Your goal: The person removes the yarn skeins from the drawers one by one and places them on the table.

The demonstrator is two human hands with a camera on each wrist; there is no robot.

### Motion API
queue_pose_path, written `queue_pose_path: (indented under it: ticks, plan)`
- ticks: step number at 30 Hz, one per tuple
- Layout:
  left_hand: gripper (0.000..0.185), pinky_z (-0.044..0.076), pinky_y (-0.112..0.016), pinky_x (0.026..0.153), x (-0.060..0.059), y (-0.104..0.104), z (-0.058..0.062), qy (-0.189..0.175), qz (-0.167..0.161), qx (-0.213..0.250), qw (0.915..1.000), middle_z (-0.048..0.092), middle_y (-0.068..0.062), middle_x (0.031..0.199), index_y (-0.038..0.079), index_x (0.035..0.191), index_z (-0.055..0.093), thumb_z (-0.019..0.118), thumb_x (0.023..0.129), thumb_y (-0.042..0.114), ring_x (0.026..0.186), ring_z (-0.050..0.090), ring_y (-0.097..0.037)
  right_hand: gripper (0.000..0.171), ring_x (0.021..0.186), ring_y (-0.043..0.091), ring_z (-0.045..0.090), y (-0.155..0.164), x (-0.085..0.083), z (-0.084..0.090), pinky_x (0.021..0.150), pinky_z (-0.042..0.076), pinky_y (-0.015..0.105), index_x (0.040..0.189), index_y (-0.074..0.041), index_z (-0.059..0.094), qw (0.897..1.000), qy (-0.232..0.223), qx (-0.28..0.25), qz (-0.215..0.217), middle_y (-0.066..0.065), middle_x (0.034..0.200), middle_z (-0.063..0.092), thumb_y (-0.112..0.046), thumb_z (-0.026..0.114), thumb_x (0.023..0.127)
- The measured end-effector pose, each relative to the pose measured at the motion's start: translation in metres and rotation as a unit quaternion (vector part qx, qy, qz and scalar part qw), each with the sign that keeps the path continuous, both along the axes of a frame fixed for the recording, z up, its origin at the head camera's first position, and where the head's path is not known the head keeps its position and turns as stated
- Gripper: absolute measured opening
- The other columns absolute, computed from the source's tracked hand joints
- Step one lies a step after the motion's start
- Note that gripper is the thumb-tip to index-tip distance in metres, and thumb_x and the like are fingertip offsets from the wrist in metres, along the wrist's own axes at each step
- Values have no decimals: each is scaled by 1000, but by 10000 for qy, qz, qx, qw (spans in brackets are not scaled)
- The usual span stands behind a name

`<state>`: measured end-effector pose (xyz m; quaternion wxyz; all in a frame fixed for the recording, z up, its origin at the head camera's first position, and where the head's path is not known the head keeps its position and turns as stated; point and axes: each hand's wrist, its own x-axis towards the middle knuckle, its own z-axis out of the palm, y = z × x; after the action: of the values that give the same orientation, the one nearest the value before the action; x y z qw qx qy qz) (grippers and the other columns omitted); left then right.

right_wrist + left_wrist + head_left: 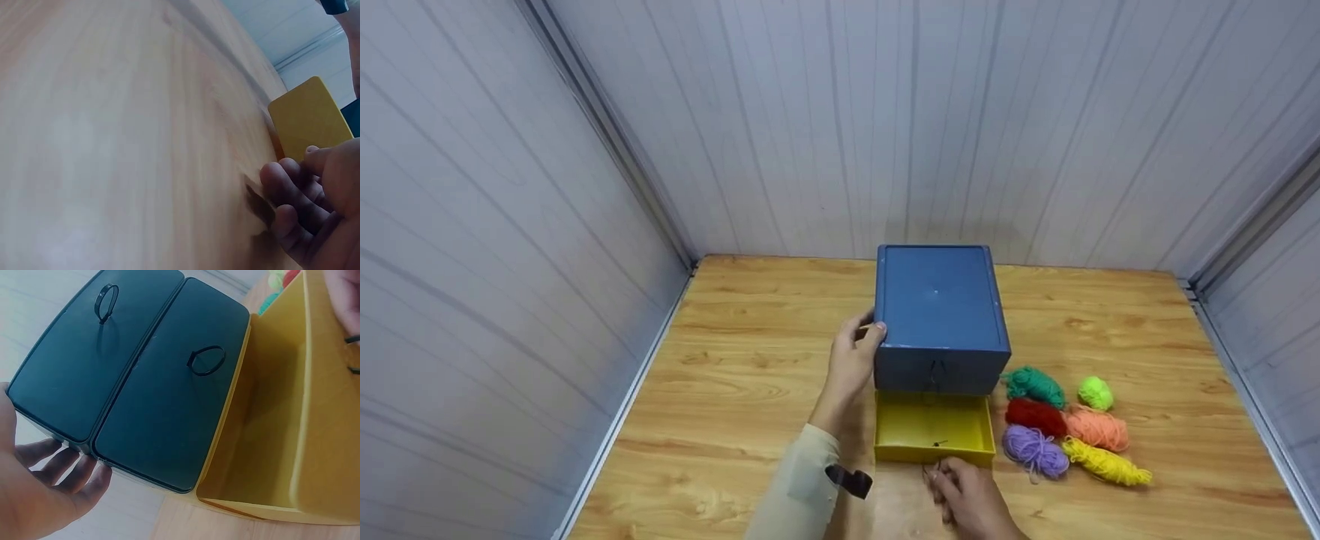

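A small drawer cabinet (937, 300) with a blue top stands on the table. Its two dark blue upper drawer fronts (152, 405) are closed, each with a black loop handle (207, 361). Below them the yellow drawer (934, 454) is pulled out. My left hand (853, 360) rests against the cabinet's left side, fingertips (93, 481) touching the drawer edges and thumb near the top edge. My right hand (971, 495) is at the yellow drawer's front, fingers curled, pinching its black loop handle (926, 471); the fingers partly hide the loop.
To the right of the cabinet lie several yarn bundles: green (1035, 386), dark red (1035, 417), purple (1035, 451), peach (1097, 428), yellow (1106, 462) and a lime ball (1095, 393). Pale panel walls (810, 135) border the wooden table (735, 360).
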<state>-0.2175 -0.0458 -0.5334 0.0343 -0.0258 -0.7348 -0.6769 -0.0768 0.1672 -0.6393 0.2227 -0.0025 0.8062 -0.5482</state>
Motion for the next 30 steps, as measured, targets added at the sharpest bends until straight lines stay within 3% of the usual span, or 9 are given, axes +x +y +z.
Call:
queue_pose_path:
  ticks: [9, 23, 30]
  plan:
    - [53, 51, -44, 102, 0, -1, 1, -155, -64, 88, 9998, 56, -12, 141, 8, 146, 56, 59, 100, 33, 124, 56, -28, 20, 52, 15, 61, 2, -15, -2, 47, 51, 31, 94, -7, 67, 9989, 327, 327, -9, 3, 73, 65, -22, 60, 105]
    - [51, 53, -43, 100, -2, 1, 0, 35, -68, 19, 10000, 63, -17, 133, 4, 145, 57, 59, 100, 30, 120, 59, -29, 22, 49, 15, 61, 5, -41, -5, 45, 51, 29, 90, -10, 71, 9955, 746, 571, -123, 2, 71, 66, -24, 61, 104]
    - [50, 53, -42, 100, -2, 0, 2, -3, -33, 52, 10000, 64, -17, 129, 3, 144, 58, 60, 100, 28, 118, 61, -28, 26, 47, 16, 61, 9, -52, -6, 44, 51, 31, 86, -12, 71, 9930, 960, 690, 49, 2, 70, 67, -28, 61, 104]
